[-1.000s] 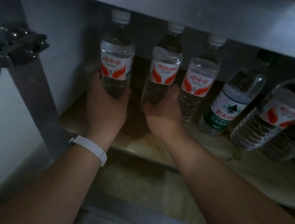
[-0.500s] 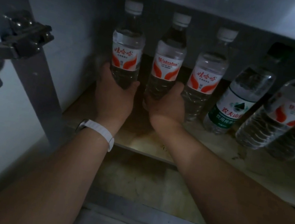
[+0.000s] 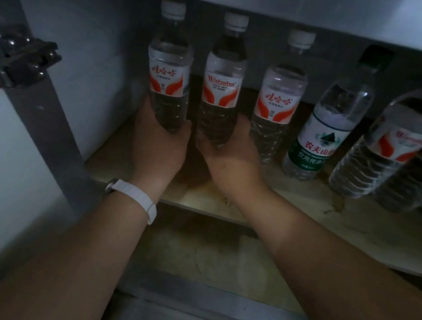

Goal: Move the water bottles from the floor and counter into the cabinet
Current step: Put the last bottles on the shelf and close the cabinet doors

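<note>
Inside the cabinet, left hand and right hand each grip an upright bottle's base.

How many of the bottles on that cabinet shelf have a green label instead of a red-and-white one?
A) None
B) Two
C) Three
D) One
D: only one bottle wears a green label, with a dark cap; it stands fourth from the left on the shelf, and every other bottle in view has a red-and-white label.
</note>
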A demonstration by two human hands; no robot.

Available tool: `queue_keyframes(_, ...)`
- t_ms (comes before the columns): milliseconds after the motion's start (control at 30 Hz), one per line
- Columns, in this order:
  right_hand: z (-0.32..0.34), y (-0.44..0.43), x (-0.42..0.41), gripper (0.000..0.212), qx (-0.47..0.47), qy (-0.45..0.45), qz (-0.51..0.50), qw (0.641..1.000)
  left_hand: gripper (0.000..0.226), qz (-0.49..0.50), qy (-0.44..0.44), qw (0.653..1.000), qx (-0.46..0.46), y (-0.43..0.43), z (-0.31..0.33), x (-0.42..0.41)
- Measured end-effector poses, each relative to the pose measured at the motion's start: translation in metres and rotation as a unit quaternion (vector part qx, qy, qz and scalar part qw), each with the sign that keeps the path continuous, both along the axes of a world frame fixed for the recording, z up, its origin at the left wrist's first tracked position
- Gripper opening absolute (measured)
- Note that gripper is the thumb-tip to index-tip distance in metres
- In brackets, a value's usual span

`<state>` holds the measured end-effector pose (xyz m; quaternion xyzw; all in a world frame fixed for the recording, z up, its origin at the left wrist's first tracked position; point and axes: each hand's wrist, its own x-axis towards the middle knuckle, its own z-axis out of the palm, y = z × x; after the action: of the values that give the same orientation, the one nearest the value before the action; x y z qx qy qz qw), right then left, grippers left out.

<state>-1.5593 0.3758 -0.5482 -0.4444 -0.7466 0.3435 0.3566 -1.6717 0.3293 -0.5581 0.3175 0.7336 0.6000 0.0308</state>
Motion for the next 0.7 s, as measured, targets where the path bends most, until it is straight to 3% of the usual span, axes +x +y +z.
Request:
queue_keyframes(67, 0.007, -0.007, 0.019, 0.053, 0.017, -0.027, 0.025, 0.999, 0.045, -0.007, 0.016, 1.0, -0.002, -0.007, -0.003, 0.007)
queue_keyframes(167, 0.013, -0.019, 0.054, 0.041, 0.069, -0.148, 0.047, 0.986, 0.046, -0.02, 0.069, 0.997, -0.033, -0.029, -0.013, 0.025)
queue_keyframes(300, 0.012, -0.031, 0.098, 0.043, 0.179, -0.271, 0.038, 0.945, 0.045, -0.095, 0.198, 0.974, -0.059, -0.059, -0.024, 0.048)
queue_keyframes(500, -0.001, -0.024, 0.166, 0.055, 0.247, -0.343, 0.053, 0.905, 0.048, -0.203, 0.395, 0.874, -0.199, -0.069, -0.022, 0.072)
queue_keyframes(700, -0.001, -0.022, 0.22, 0.055, 0.24, -0.369, 0.051, 0.897, 0.051, -0.251, 0.48, 0.807, -0.237, -0.063, -0.014, 0.117)
